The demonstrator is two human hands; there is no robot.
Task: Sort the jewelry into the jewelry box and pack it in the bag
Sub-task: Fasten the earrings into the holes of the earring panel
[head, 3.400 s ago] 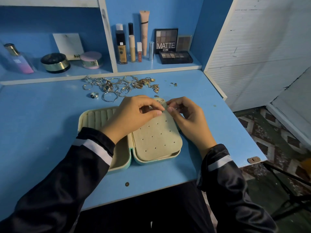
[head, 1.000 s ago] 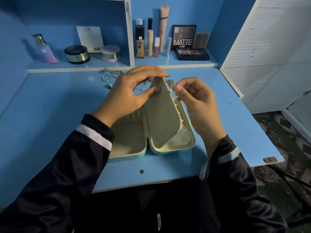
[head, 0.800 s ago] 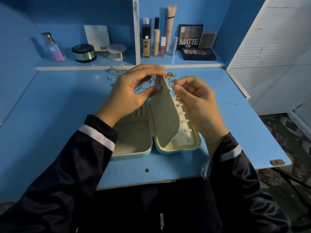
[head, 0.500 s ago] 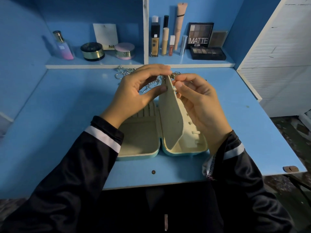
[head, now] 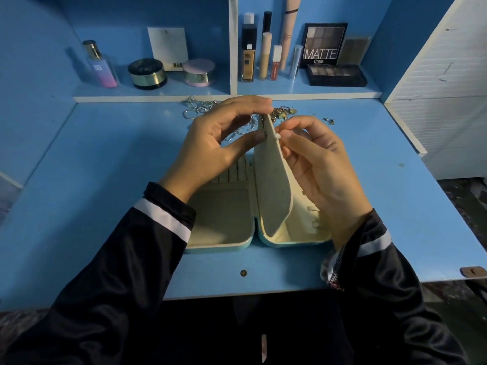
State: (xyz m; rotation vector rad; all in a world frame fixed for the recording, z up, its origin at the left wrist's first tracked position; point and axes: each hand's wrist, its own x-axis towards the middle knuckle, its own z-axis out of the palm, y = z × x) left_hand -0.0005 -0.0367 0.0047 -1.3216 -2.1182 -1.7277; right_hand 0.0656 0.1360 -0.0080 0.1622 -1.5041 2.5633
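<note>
An open teal jewelry box with a cream lining lies on the blue desk. Its cream earring flap stands upright between the two halves. My left hand pinches the flap's top edge between thumb and fingers. My right hand is on the flap's right side, and its fingertips pinch a small earring back against the flap. A pile of loose jewelry, silver rings and gold pieces, lies behind my hands at the desk's back. No bag is in view.
Cosmetics stand on the low shelf behind: a perfume bottle, round jars, foundation bottles and eyeshadow palettes. The desk's front edge is near my body. A white slatted panel stands on the right.
The earring flap went from lying flat over the right half to standing upright, my left hand lifting it. My right hand moved behind it. The view shifted left.
</note>
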